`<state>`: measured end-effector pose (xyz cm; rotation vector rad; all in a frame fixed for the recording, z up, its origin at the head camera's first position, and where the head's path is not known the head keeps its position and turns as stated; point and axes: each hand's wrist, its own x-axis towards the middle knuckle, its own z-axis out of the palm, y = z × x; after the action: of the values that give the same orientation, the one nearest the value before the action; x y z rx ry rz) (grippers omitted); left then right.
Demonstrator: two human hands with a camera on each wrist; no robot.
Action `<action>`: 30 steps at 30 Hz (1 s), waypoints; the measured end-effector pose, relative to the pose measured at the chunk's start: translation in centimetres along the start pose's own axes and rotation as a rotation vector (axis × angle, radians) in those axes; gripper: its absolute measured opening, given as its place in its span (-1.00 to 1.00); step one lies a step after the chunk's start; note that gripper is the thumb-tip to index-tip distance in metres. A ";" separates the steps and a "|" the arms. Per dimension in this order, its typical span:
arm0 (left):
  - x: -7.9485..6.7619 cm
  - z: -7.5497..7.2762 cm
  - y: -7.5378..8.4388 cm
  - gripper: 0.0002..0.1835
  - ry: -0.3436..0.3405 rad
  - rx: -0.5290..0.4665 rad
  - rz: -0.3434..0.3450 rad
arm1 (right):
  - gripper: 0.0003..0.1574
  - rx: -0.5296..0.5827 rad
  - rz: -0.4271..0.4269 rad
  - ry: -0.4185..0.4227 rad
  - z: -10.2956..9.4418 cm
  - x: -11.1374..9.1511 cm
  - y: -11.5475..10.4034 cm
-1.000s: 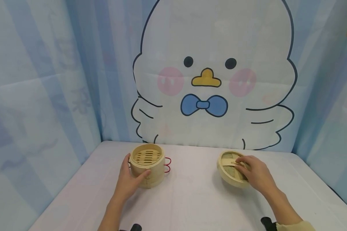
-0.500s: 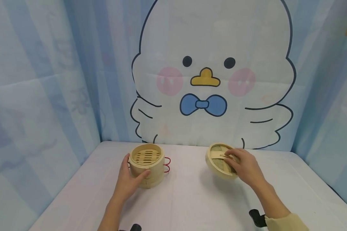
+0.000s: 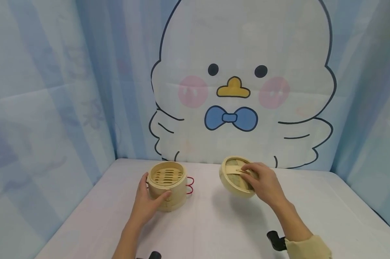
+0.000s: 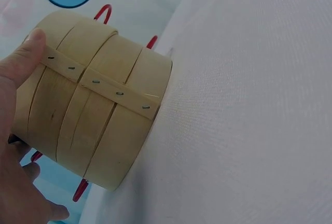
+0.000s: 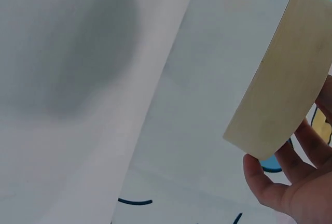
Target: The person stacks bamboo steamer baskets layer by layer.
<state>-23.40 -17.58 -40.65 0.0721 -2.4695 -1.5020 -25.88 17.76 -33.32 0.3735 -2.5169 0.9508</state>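
Observation:
Two stacked bamboo steamer baskets [image 3: 167, 196] stand on the table at centre left, with a slatted top and red loop handles at the side. My left hand [image 3: 145, 205] grips the stack from the left, thumb on the near wall and fingers round the far side. In the left wrist view the steamer stack [image 4: 98, 94] shows its stapled seam. My right hand [image 3: 264, 183] pinches the small handle of a round bamboo steamer lid [image 3: 233, 180]. The lid hangs tilted above the table, right of the stack and apart from it. In the right wrist view the lid [image 5: 285, 73] appears edge-on.
A white cloth covers the table [image 3: 207, 230]. Behind it hangs a curtain [image 3: 233, 144] printed with a cartoon chick, and blue curtains [image 3: 52, 108] close off both sides. The lid casts a shadow on the cloth.
My right hand has carried the steamer lid left and slightly upward, closer to the stack. The left hand and the stack have stayed in place.

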 end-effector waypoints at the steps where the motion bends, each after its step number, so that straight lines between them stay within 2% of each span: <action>1: 0.0 0.0 0.0 0.23 0.000 -0.001 0.001 | -0.76 0.007 -0.003 0.002 0.2 0.1 -0.1; 16: 0.1 0.4 0.1 0.20 0.008 -0.019 0.037 | -0.77 0.083 -0.044 -0.009 2.7 1.7 -3.1; 25: 0.1 0.0 0.0 0.20 0.010 -0.007 0.047 | -0.78 0.109 -0.022 -0.049 5.1 2.9 -6.3; 30: 0.2 0.1 -0.1 0.20 0.004 -0.013 0.050 | -0.81 0.108 -0.060 -0.054 6.3 3.7 -8.0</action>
<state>-23.61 -17.62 -40.76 0.0116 -2.4392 -1.4961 -27.86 7.31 -31.34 0.5115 -2.4936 1.0686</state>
